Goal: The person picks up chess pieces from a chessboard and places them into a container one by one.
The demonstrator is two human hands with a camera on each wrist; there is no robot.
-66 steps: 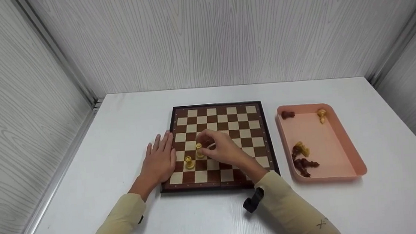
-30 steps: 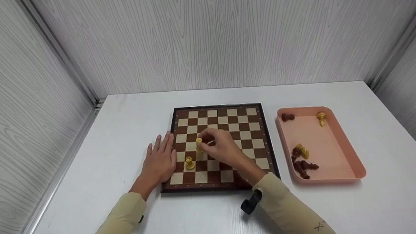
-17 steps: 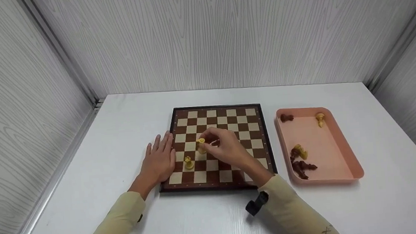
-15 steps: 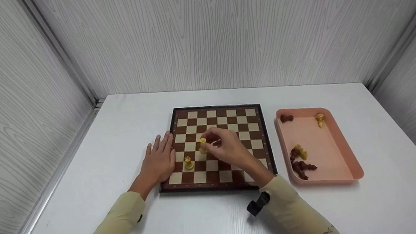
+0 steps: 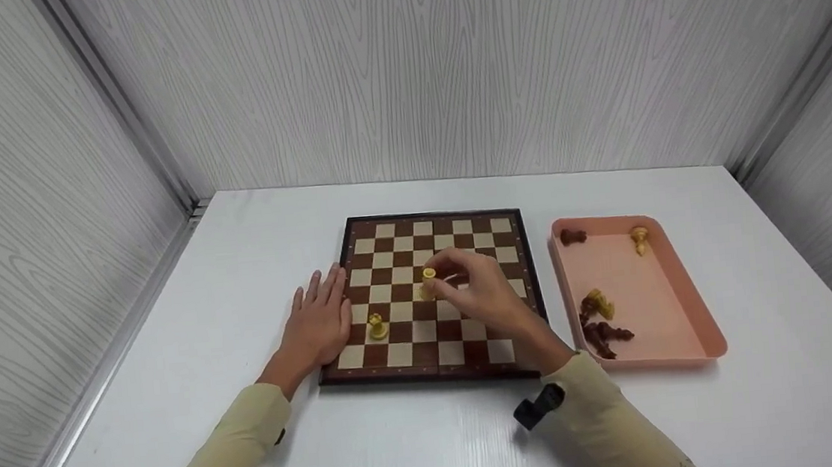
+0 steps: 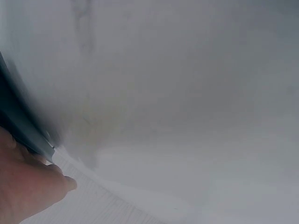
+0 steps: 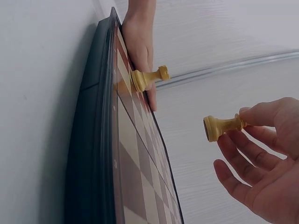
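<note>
My right hand (image 5: 483,291) pinches a yellow chess piece (image 7: 223,127) near its round top, between thumb and fingertips. The right wrist view shows the piece lifted off the chessboard (image 5: 450,352), its dark underside visible. In that view the other fingers spread below it. A yellow rook (image 5: 377,327) stands upright on the board's near left part. My left hand (image 5: 316,321) lies flat along the board's left edge, fingers straight and pointing away from me. Only part of it shows in the left wrist view, beside the board's dark side.
A pink tray (image 5: 692,292) sits on the white table right of the board. Inside lie several dark chess pieces (image 5: 606,336), a yellow one (image 5: 599,303) near them and another yellow one (image 5: 639,239) at the far right corner. Pale wood-grain panels (image 5: 417,75) enclose the table.
The right hand has raised the yellow chess piece from the board and carried it rightward, toward the board's middle. The left hand and the standing rook have stayed in place.
</note>
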